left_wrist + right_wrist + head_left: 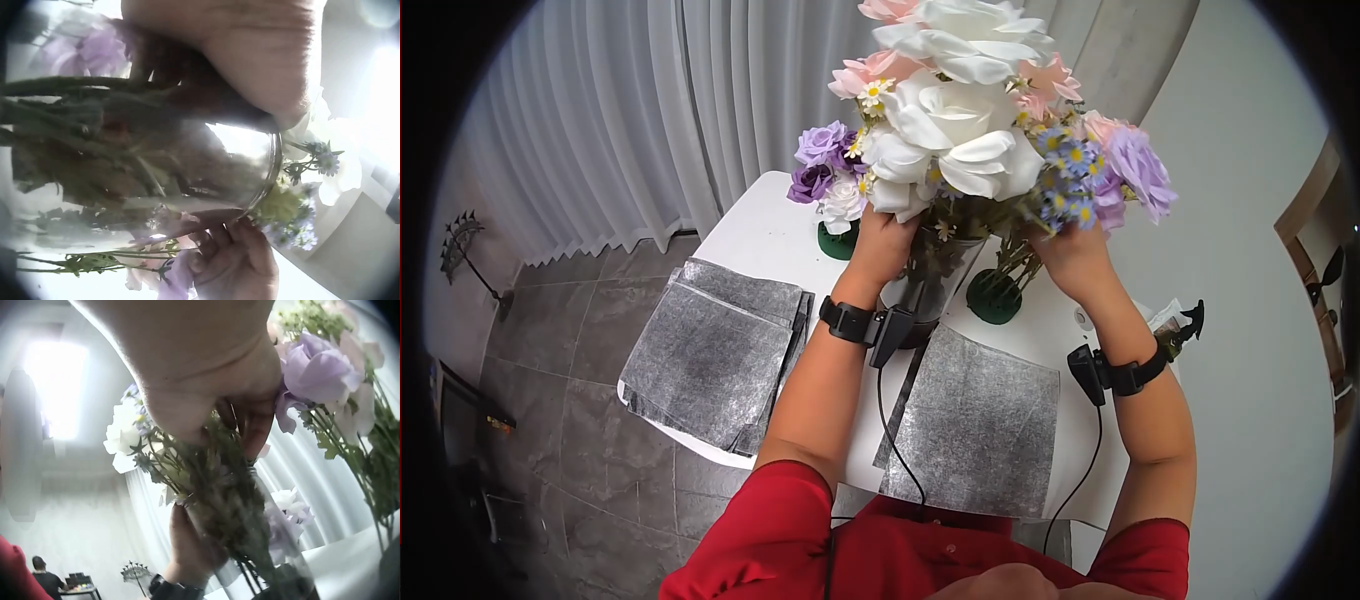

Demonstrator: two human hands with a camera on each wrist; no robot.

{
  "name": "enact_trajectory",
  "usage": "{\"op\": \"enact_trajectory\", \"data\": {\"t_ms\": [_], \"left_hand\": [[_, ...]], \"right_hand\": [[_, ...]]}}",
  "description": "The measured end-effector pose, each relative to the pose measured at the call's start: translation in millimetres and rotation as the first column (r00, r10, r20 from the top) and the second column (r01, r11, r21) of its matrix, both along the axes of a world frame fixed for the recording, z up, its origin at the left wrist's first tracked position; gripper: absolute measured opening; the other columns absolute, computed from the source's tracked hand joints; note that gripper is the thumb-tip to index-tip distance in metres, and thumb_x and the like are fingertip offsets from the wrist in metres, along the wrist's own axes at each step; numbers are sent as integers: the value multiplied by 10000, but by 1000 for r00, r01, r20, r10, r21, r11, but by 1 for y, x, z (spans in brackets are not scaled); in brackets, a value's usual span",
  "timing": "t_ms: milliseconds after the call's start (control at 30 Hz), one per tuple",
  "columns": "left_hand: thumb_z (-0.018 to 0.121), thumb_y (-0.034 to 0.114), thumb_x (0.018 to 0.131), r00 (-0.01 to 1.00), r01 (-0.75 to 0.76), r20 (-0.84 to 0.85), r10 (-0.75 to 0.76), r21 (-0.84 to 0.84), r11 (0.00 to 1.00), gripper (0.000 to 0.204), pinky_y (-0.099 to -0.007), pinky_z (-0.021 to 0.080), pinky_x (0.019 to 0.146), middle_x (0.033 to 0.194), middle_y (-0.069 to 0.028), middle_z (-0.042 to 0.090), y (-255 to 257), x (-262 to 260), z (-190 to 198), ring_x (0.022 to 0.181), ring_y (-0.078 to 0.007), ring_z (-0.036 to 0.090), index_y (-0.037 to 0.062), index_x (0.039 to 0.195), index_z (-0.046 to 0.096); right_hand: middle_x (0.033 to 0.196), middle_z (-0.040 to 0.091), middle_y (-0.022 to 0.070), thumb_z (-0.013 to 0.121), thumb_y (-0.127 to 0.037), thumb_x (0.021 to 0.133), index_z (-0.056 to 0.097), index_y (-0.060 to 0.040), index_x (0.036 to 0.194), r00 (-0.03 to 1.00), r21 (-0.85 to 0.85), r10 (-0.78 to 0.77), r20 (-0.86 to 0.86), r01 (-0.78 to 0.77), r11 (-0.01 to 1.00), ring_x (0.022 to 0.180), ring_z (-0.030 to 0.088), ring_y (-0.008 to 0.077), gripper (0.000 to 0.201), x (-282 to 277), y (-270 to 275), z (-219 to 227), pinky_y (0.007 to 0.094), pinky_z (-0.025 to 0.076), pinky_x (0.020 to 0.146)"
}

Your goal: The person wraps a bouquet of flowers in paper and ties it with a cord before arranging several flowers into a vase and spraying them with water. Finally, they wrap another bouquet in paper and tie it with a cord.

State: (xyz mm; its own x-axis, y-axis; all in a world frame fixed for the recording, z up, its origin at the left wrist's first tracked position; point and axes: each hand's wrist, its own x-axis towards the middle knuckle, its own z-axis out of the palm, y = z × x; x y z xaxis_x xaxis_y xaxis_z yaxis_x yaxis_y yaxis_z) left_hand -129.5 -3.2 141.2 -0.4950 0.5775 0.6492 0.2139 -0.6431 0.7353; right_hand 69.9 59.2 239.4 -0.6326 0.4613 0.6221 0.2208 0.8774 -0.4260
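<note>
A clear glass vase (pixel 932 282) stands on the white table, packed with leafy stems. Over its rim spreads a bouquet of artificial flowers, with big white roses (pixel 960 130), pink ones and small blue blossoms (pixel 1068 165). My left hand (pixel 885 248) holds the vase's upper side, its fingers partly hidden by petals and glass. At the opposite side of the rim, my right hand (pixel 1072 262) has its fingers curled about the stems (pixel 219 462) below the blue blossoms. The glass rim (pixel 275 156) lies between both hands in the left wrist view.
Grey felt-like sheets lie stacked at the left (pixel 715 350), and another grey sheet (pixel 980 420) lies before the vase. Green foam bases (pixel 994 297) with purple flowers (pixel 1140 170) flank it. A wrapped item (pixel 1175 320) lies at the right edge. Curtains (pixel 630 120) hang behind.
</note>
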Motion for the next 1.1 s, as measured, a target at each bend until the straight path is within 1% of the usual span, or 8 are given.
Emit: {"op": "enact_trajectory", "data": {"t_ms": [433,500,567,633,767,900,1000,1100], "left_hand": [[529,100,821,929,-219,-276,247,129,967,300,-351,426,890,1083,-157,623,6,-6,-10,1004,-283,579,-14,1094,580],[527,117,829,997,-28,-69,26,-35,999,301,-352,426,893,1085,-165,624,1,-4,-1,1018,-310,578,-11,1096,580],[523,126,834,995,-48,-90,44,-42,998,302,-352,427,890,1080,-164,626,-2,-1,1,1012,-308,580,-10,1097,581],[519,135,839,992,-72,-109,67,-47,996,304,-351,429,886,1075,-163,629,1,-4,-4,1007,-305,583,-10,1099,581],[514,158,858,947,-140,-277,161,97,985,305,-350,434,875,1062,-152,637,9,-9,-14,992,-270,588,-16,1099,583],[512,165,865,967,-114,-229,115,17,993,308,-344,434,872,1061,-149,638,9,-11,-15,996,-258,586,-15,1104,583],[507,154,860,955,-155,-247,167,70,985,312,-338,433,872,1064,-145,636,10,-8,-15,998,-250,583,-18,1110,580],[503,140,855,964,-139,-221,151,73,988,314,-336,431,874,1073,-142,634,9,-6,-13,1004,-248,581,-24,1113,576]], "right_hand": [[1002,637,131,614,19,714,569,22,1033,971,413,-227,-72,236,880,917,608,241,323,-5,46,-20,336,473,824],[1155,576,91,558,-75,861,525,-62,1203,955,447,237,-177,-137,884,966,563,215,343,-14,44,-32,310,431,905],[1222,537,86,491,-144,921,493,-46,1231,982,203,182,44,-187,961,1036,552,199,325,-6,34,-24,328,439,925],[1073,605,105,448,-75,874,495,-4,1184,805,-619,98,-585,-522,587,970,583,198,321,-13,26,-15,309,460,856],[1058,601,84,442,-175,913,488,-23,1210,742,-475,16,-670,-446,759,943,590,174,336,-37,51,-11,308,480,816],[973,618,112,512,-147,870,556,-9,1087,820,-735,-17,-572,-503,455,906,598,185,260,-39,29,0,358,486,798],[865,624,150,564,-132,818,615,1,942,949,37,154,-275,-150,988,834,611,245,189,-43,142,-52,370,478,742],[794,613,196,590,-119,768,650,1,869,937,55,-30,-347,53,997,772,598,337,168,-21,103,-18,392,461,692]]}}
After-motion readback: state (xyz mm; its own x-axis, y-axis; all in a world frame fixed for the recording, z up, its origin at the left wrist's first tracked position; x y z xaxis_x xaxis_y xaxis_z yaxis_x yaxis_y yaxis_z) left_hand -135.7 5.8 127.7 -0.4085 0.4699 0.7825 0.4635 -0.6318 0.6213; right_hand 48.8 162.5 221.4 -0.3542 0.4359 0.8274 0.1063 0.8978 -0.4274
